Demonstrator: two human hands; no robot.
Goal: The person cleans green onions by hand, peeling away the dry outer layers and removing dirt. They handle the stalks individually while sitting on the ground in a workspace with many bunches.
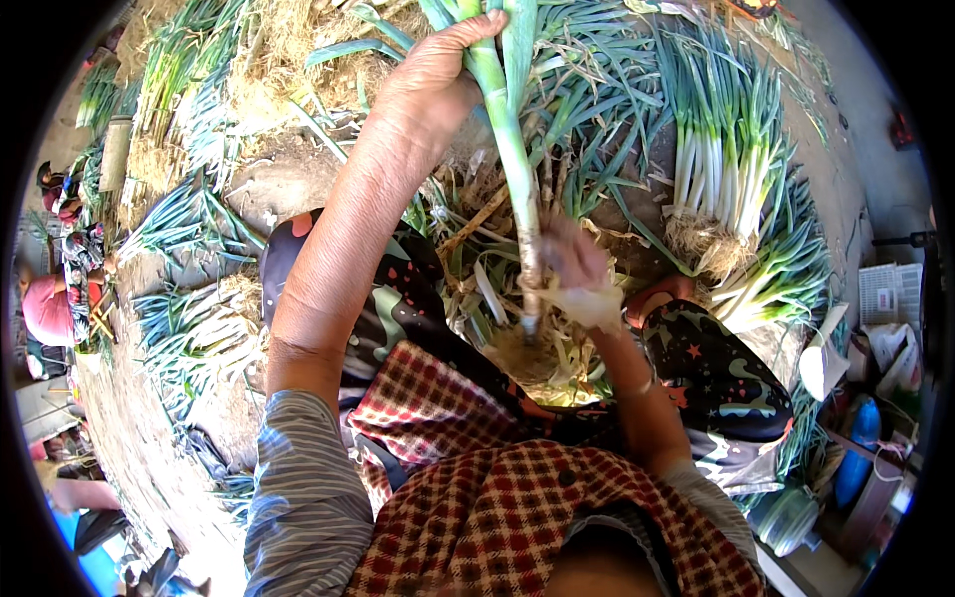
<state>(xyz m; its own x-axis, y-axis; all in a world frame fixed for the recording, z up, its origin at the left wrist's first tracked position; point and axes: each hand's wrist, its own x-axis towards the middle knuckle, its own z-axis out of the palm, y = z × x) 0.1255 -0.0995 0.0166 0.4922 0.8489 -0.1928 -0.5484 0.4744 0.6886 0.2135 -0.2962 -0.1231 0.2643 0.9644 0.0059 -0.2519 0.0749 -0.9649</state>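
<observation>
Leek (512, 159) sits upright between our 2 hands: left hand (428, 85) clamped above, right hand (572, 264) pulling papery skin below. Cleaned bundle (726, 169) beyond; loose piles (199, 328) look untrimmed.

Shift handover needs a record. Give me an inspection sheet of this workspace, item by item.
Surface: bare dirt ground strewn with dry husks.
Job's things: one long green onion stalk, held upright over the lap.
Clutter: bundled green onions at right, loose piles at left, peelings under the hands.
Grippers: left hand grips the stalk high up; right hand is at its lower white part, pulling papery skin.
Cables: nothing seen.
Surroundings: other people at the left edge; white crate and blue container at right.
</observation>
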